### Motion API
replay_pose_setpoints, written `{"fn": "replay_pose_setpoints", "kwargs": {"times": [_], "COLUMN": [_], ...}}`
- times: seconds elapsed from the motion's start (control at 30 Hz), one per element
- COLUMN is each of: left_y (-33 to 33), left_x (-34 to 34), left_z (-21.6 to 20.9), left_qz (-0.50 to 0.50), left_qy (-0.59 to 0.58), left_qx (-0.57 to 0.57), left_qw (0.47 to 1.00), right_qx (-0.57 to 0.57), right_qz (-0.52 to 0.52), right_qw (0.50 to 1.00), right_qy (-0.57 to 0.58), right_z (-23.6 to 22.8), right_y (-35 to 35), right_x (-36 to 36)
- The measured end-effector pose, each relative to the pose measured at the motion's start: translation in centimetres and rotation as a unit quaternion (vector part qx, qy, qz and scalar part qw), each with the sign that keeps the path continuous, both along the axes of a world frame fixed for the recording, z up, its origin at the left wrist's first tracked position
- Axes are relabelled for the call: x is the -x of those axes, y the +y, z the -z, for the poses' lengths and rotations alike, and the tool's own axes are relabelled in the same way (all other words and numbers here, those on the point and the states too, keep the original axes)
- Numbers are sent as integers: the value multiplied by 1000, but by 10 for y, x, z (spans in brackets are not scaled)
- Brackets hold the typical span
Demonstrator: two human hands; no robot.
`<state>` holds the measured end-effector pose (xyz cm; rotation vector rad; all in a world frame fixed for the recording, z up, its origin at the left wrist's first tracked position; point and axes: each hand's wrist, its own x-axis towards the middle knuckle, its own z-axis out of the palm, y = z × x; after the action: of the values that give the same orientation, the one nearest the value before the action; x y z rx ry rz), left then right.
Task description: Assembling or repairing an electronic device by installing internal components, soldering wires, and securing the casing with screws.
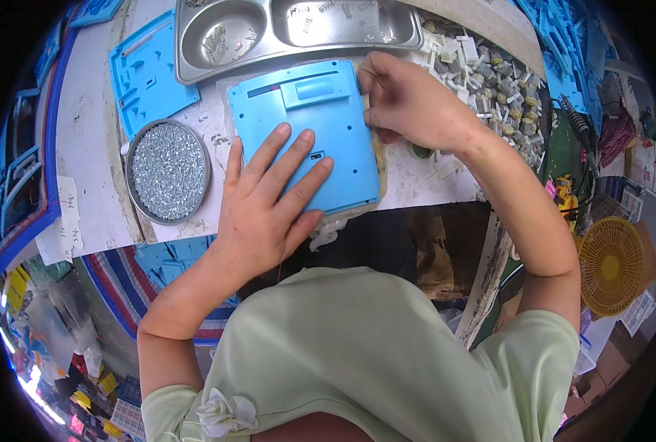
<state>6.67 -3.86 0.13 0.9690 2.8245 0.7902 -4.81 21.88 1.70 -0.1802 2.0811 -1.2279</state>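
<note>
A light-blue plastic casing (335, 132) lies flat on the worktable, with a slot, a raised panel and small holes on its upper face. My left hand (265, 195) rests on it palm down, fingers spread over its lower left part. At its upper right edge, my right hand (409, 103) is closed with bent fingers, thumb and forefinger against the side. Part of the right fingers is hidden behind the hand. Left of the casing stands a round dish (170, 171) full of small silver screws.
A metal tray (298, 51) with springs in its compartments sits at the far side. Another blue casing half (144, 81) lies at the far left. White parts and small motors (494, 88) are heaped at the right. A yellow basket (611, 265) stands beyond the table's right side.
</note>
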Motion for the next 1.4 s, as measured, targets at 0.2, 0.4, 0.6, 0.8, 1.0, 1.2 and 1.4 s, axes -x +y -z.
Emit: {"fn": "replay_pose_setpoints", "kwargs": {"times": [0.2,0.4,0.6,0.8,1.0,1.2,1.4], "left_y": [-2,-22,-108,-117,-132,-133,-91], "left_x": [7,6,-3,-2,7,9,22], "left_z": [-5,-10,10,15,23,19,7], "left_qz": [-3,-10,-344,-353,-365,-353,-302], "left_qy": [6,-135,101,99,122,141,27], "left_qx": [-10,-234,41,25,33,2,-179], "left_qw": [1000,963,933,930,922,925,936], "right_qx": [-32,-6,-34,-172,-140,-114,-45], "right_qz": [-10,-31,-338,-452,-452,-361,-168], "right_qw": [998,915,740,695,672,698,851], "right_qy": [53,403,581,532,569,607,496], "right_z": [-3,-46,-18,3,23,0,-35], "right_y": [6,-44,-173,-224,-226,-216,-62], "right_x": [1,4,17,16,16,40,56]}}
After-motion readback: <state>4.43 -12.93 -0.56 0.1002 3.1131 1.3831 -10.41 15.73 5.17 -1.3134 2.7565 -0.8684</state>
